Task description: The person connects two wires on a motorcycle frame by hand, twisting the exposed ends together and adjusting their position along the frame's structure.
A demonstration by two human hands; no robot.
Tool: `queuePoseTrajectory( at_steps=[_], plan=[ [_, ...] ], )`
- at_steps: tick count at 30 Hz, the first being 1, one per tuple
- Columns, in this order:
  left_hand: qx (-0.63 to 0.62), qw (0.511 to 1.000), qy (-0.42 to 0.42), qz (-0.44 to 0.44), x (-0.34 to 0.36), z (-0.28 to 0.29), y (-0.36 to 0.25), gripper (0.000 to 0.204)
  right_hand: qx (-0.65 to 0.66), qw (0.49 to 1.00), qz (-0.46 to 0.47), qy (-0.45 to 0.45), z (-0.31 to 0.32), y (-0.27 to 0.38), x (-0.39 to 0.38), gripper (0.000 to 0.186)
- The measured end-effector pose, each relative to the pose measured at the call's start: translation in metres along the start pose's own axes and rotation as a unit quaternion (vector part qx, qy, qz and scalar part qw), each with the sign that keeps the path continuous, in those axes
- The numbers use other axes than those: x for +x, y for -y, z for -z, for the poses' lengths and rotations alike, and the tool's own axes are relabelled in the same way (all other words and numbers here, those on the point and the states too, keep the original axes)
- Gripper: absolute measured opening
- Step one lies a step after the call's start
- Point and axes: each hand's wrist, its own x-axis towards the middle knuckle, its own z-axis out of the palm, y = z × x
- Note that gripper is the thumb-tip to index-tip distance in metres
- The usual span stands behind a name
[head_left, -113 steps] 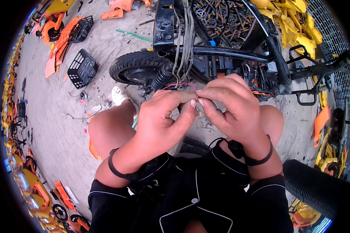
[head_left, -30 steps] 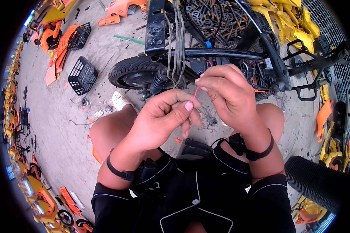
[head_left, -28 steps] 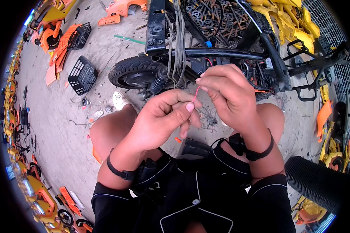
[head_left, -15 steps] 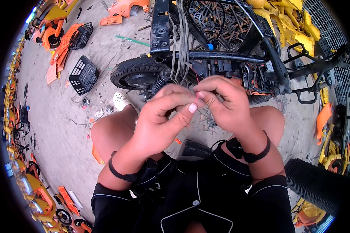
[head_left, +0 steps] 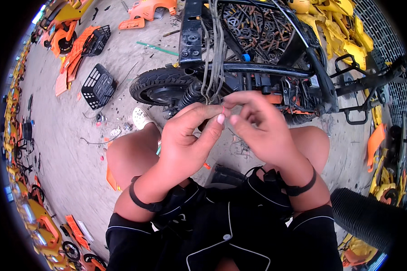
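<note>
A thin pinkish-red strand point(head_left: 224, 110), like a string or fine wire, is pinched between the thumb and index finger of my left hand point(head_left: 181, 131). It forms a small bend at those fingertips. Close beside it is my right hand point(head_left: 262, 126), slightly blurred, its thumb and index finger apart with nothing visible between them. Just beyond my hands, a bundle of grey cables point(head_left: 212, 54) hangs down over a black vehicle frame point(head_left: 267, 67). Whether the strand touches these cables is hidden by my fingers.
A black tyre point(head_left: 142, 86) with a coil spring lies ahead left. Behind the frame is a pile of rusty metal parts point(head_left: 262, 25). A black plastic basket point(head_left: 98, 86) sits on the concrete floor. Yellow body panels point(head_left: 348, 36) heap at far right; a black ribbed object point(head_left: 362, 217) stands near right.
My right thumb and index finger have parted and come off the red strand. My left hand still pinches it, and less of the strand shows above the fingers.
</note>
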Motion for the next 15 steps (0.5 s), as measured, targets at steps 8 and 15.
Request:
queuePoseTrajectory(
  at_steps=[8,15],
  plan=[
    [0.134,0.987,-0.021,-0.081,0.002,-0.005,-0.001,0.013,-0.280,0.890,0.336,-0.128,-0.002,-0.001,0.000,0.023],
    [0.212,0.968,-0.024,-0.135,0.002,-0.010,0.005,0.016,-0.314,0.871,0.351,-0.143,-0.002,-0.005,0.001,0.025]
  ],
)
